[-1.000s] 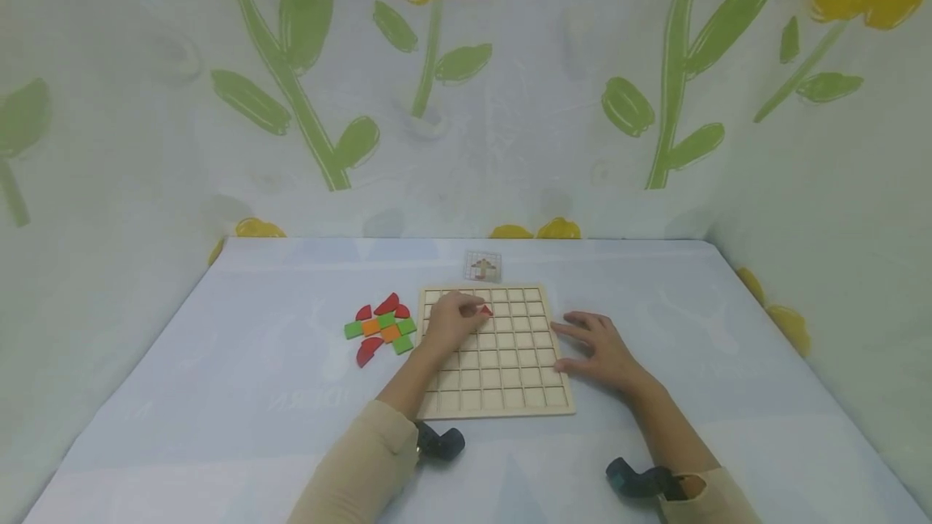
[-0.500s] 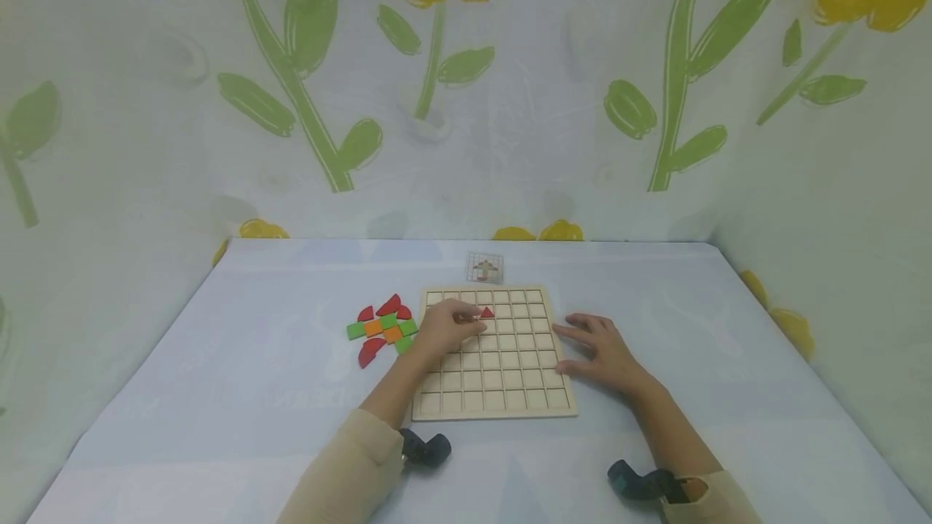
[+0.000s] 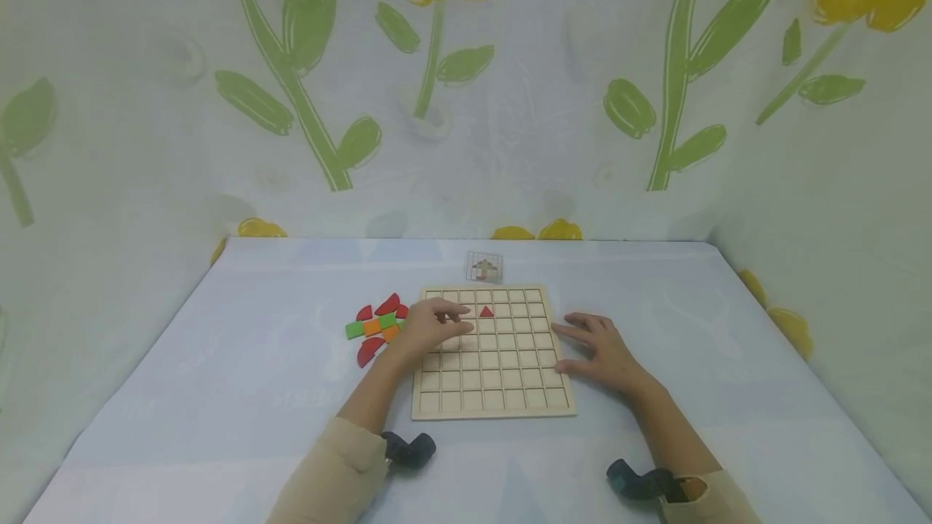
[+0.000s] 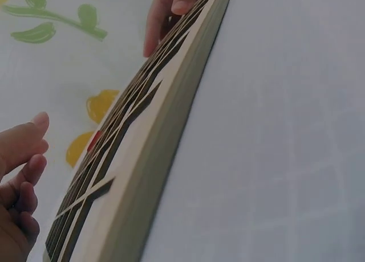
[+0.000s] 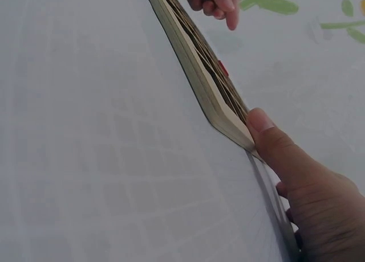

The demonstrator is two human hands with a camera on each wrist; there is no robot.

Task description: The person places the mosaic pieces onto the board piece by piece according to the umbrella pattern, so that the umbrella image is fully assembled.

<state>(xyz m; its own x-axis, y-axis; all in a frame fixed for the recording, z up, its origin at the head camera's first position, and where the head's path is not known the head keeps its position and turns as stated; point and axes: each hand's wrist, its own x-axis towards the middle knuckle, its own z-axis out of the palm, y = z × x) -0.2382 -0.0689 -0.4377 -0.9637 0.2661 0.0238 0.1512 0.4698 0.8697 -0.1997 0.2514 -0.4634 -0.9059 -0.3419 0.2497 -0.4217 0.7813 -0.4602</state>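
Note:
A square wooden grid board (image 3: 502, 378) lies on the table, and a red triangle (image 3: 486, 312) sits in one of its upper cells. My left hand (image 3: 429, 328) hovers over the board's upper left, thumb and forefinger apart with nothing between them. The triangle is just right of those fingertips; in the left wrist view its red edge (image 4: 94, 140) shows past the hand (image 4: 20, 188). My right hand (image 3: 600, 352) rests at the board's right edge, fingers spread; in the right wrist view the thumb (image 5: 276, 145) touches the rim.
Left of the board lie loose flat pieces: red curved ones (image 3: 369, 350), green ones (image 3: 354, 330) and orange ones (image 3: 372, 327). My left hand and wrist partly cover the group. A small patterned card (image 3: 484, 267) lies behind the board. A flowered backdrop (image 3: 524, 103) rises at the table's far edge.
The left hand has let go of the red triangle, which stays in its cell, now upright. That hand has drawn back leftward with its fingers parted. The right hand has not moved.

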